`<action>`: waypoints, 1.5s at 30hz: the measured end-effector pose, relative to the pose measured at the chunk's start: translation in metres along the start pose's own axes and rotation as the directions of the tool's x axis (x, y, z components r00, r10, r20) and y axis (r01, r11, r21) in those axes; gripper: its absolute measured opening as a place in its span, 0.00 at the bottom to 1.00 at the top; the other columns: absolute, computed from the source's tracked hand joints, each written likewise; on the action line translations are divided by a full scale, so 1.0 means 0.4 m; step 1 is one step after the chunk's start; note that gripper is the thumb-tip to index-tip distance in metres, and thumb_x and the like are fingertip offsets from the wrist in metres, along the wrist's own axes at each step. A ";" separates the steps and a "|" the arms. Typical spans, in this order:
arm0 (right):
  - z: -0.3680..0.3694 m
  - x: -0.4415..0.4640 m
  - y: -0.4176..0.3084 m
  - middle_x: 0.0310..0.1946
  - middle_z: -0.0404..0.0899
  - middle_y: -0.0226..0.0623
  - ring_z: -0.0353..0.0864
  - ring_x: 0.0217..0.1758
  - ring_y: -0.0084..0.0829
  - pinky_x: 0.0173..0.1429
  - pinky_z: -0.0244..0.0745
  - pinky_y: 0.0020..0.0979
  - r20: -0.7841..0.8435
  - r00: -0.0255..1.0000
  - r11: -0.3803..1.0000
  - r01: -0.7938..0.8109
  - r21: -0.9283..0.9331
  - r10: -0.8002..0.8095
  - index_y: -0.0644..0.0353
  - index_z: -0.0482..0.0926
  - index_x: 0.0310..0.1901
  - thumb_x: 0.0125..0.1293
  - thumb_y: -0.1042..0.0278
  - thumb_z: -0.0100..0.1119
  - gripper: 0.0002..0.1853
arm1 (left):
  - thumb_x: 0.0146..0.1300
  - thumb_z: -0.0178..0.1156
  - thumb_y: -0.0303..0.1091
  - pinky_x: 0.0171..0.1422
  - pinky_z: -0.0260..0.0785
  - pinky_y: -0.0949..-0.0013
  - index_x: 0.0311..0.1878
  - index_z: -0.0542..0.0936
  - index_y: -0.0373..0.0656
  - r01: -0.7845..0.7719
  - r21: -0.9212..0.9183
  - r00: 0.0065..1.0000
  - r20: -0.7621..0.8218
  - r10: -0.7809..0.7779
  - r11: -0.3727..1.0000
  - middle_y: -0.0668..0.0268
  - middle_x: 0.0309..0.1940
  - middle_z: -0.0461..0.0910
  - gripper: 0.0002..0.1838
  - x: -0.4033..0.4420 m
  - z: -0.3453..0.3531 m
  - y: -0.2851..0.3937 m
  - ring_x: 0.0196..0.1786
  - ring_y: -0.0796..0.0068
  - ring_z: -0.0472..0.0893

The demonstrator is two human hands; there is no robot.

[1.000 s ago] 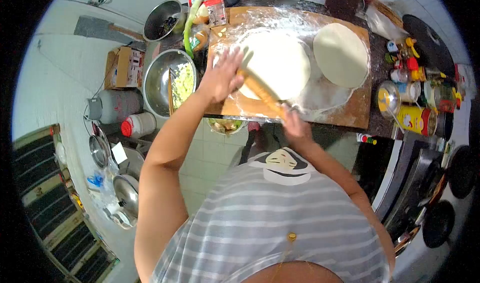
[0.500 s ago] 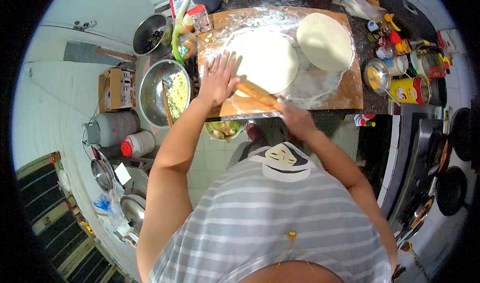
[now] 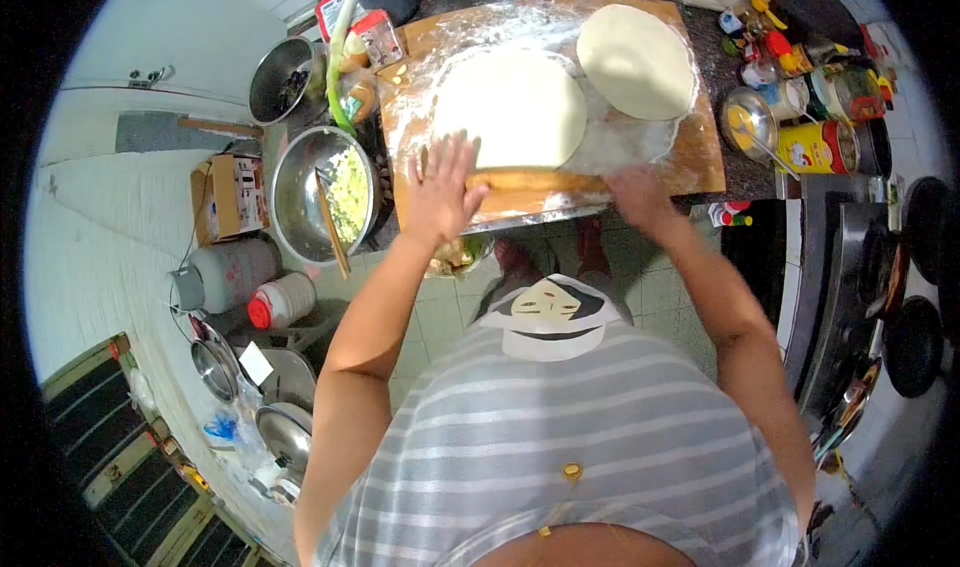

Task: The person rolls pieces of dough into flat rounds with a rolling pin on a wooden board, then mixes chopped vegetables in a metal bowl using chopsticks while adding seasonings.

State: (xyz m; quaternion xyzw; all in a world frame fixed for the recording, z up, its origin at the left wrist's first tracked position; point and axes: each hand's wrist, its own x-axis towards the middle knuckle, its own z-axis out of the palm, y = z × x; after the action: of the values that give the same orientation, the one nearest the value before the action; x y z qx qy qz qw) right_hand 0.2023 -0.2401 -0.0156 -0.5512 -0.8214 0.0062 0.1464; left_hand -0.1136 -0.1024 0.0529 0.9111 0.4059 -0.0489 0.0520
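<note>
A wooden rolling pin (image 3: 540,181) lies almost level across the floured board (image 3: 400,132), along the near edge of a round sheet of dough (image 3: 512,107). My left hand (image 3: 445,189) rests on the pin's left end, its fingers stretched out and spread. Around the pin's right end is my right hand (image 3: 642,202), slightly blurred, with its fingertips hard to make out. A second flat dough round (image 3: 638,64) lies at the board's far right.
Left of the board stands a steel bowl (image 3: 292,202) of chopped pale green filling with chopsticks (image 3: 330,222). Behind it are a smaller bowl (image 3: 262,82) and a green onion (image 3: 337,72). Bottles, a yellow can (image 3: 803,149) and an egg bowl (image 3: 740,117) stand right.
The rolling pin has swung from a slant to nearly level, off the dough's middle toward its near edge. My right hand has moved right with its end. The whole view has shifted slightly.
</note>
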 end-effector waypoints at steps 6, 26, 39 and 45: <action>-0.057 0.141 0.137 0.43 0.74 0.44 0.72 0.47 0.44 0.52 0.67 0.47 0.128 0.982 0.989 -0.129 -0.079 0.138 0.53 0.72 0.53 0.57 0.63 0.54 0.20 | 0.67 0.32 0.61 0.74 0.31 0.47 0.72 0.47 0.50 0.143 -0.014 0.989 0.034 -0.143 0.990 0.61 0.73 0.41 0.36 0.139 0.054 -0.027 0.75 0.57 0.42; -0.023 -0.049 0.183 0.46 0.70 0.45 0.69 0.51 0.47 0.55 0.65 0.44 -0.048 0.972 0.971 -0.233 -0.053 0.231 0.61 0.72 0.47 0.53 0.67 0.61 0.20 | 0.65 0.33 0.63 0.75 0.31 0.50 0.71 0.47 0.41 -0.005 -0.015 0.993 0.118 0.007 1.000 0.59 0.73 0.41 0.41 0.033 0.040 0.117 0.75 0.60 0.42; -0.057 0.029 -0.161 0.43 0.70 0.53 0.70 0.50 0.51 0.54 0.66 0.44 0.501 0.637 0.467 -0.770 0.434 0.585 0.63 0.69 0.49 0.65 0.68 0.43 0.13 | 0.67 0.40 0.55 0.72 0.28 0.41 0.72 0.50 0.50 -0.009 0.057 0.989 -0.147 0.017 0.998 0.54 0.73 0.40 0.34 0.148 -0.024 0.073 0.74 0.52 0.40; -0.011 0.053 -0.218 0.45 0.71 0.58 0.72 0.48 0.57 0.51 0.66 0.47 0.294 0.629 0.345 -0.692 0.634 0.720 0.66 0.64 0.53 0.65 0.70 0.47 0.16 | 0.66 0.36 0.60 0.73 0.29 0.42 0.72 0.49 0.52 -0.133 0.045 0.969 -0.205 0.140 0.990 0.54 0.73 0.40 0.36 0.354 0.015 0.127 0.74 0.51 0.41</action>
State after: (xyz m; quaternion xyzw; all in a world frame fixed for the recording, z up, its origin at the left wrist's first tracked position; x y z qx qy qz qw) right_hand 0.1171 -0.2557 0.0085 -0.7504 -0.4310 0.3676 0.3405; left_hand 0.0182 -0.0330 0.0310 0.9378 0.3445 0.0438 -0.0014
